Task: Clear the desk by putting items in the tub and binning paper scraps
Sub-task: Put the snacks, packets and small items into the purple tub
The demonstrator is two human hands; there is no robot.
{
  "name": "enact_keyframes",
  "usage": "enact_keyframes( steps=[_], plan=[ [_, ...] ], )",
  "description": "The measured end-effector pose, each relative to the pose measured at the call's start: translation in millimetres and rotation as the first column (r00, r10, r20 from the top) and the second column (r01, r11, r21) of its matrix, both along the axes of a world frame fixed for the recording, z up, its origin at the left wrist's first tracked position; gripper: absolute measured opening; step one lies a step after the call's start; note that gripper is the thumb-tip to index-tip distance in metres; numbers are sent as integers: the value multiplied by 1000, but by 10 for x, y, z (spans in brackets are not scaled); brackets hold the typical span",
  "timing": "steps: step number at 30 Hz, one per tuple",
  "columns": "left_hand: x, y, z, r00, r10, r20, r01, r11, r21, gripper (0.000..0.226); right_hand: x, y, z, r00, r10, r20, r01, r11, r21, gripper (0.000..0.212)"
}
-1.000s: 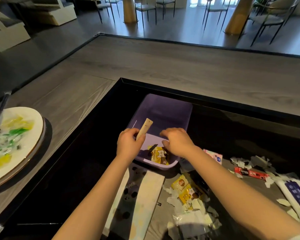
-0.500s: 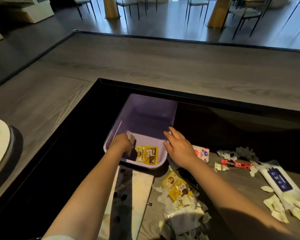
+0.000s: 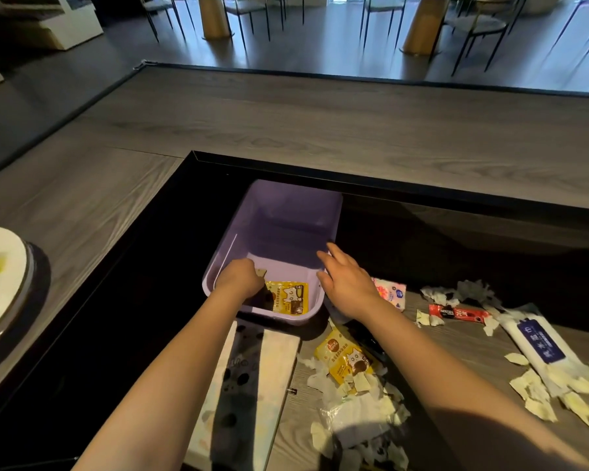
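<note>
Scraps (image 3: pixel 357 414), sachet (image 3: pixel 343 360), perhaps wipes (image 3: pixel 541 341) on desk (image 3: pixel 456 345)

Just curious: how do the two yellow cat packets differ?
The tub packet lies inside the tub; the desk packet lies outside it, paper scraps overlapping its lower edge. The left hand, holding a beige stick, sits beside the tub packet; no hand touches the desk packet. Both are yellow with a cat picture.

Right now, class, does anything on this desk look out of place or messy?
Yes. Torn white paper scraps lie strewn across the grey wooden desk, some lying on the yellow cat-print sachet and the white wet-wipe pack.
</note>
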State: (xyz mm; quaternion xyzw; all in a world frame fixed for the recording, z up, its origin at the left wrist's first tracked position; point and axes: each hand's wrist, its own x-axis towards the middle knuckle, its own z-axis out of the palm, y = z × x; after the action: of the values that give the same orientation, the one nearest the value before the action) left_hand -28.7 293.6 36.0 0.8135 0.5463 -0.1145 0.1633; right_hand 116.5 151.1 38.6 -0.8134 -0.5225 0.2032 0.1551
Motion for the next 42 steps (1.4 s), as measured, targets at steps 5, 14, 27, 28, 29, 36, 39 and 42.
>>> enact_keyframes(
  steps=[5, 14, 27, 28, 29, 36, 39, 42],
  plan=[
    [-49, -252, 129, 986, -10, 167, -19, 985, 172, 38, 26, -74, 46, 1000, -17, -16, 18, 999, 49, 55],
    [-123, -1076, 267, 783, -227, 579, -4, 929, 370, 33, 142, -819, -212, 984, -171, -44, 174, 980, 100, 41],
    [-76, -1867, -454, 903, -238, 358, 244, 969, 29, 33, 178, -1350, -509, 988, -139, 67, 147, 980, -137, 53],
    [-27, -1860, -482, 922, -241, 301, 253, 967, 0, 37, 181, -1337, -506, 991, -119, 65, 129, 976, -174, 57],
    [24, -1856, -505, 936, -259, 239, 271, 963, -18, 41, 186, -1315, -504, 993, -104, 63, 115, 972, -205, 62],
    [259, -1825, -540, 974, -218, 58, 223, 970, -100, 55, 201, -1122, -504, 988, -135, 75, 153, 931, -331, 73],
    [302, -1789, -540, 983, -184, 27, 186, 973, -137, 51, 226, -1067, -485, 979, -192, 63, 202, 911, -361, 84],
    [329, -1772, -521, 984, -175, 13, 176, 976, -127, 41, 250, -1087, -482, 971, -211, 108, 235, 920, -314, 94]
  ],
)
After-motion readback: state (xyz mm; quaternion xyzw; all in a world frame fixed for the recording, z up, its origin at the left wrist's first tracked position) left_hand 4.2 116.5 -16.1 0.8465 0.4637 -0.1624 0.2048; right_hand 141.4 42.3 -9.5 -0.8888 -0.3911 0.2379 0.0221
